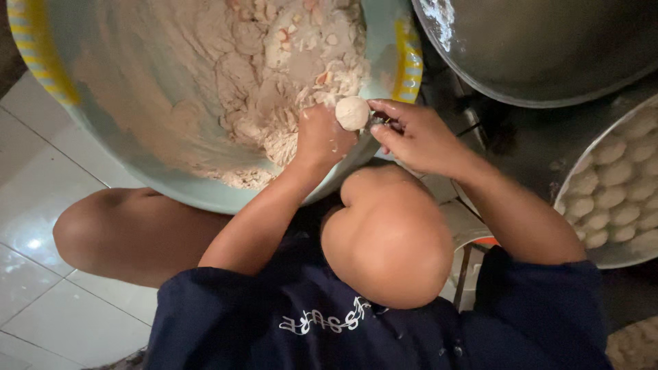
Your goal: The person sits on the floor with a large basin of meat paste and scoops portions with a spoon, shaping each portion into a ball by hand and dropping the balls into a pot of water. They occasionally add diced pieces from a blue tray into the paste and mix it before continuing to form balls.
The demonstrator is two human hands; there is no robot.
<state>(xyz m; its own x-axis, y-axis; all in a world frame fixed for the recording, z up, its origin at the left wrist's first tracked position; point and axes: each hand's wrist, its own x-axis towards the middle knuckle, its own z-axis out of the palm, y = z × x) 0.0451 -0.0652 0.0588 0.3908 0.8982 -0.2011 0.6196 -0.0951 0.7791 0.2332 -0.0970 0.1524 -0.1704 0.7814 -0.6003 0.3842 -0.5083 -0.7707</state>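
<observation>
Pale dough ball (353,113): round, no long axis, at the basin (205,192) rim's right side. Left hand (322,137) fisted, squeezing it out; right hand (415,137) pinching a spoon (381,122) against it.

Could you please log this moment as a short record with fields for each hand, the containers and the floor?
left hand: closed around a round dough ball, squeezed up out of the fist
right hand: fingertips holding a small utensil against the ball's side; its kind is unclear
large basin: light blue with a yellow striped rim, holds pale paste
metal tray: at right, holds rows of formed balls
metal bowl: upper right, dusted white inside
floor: white tiles
</observation>
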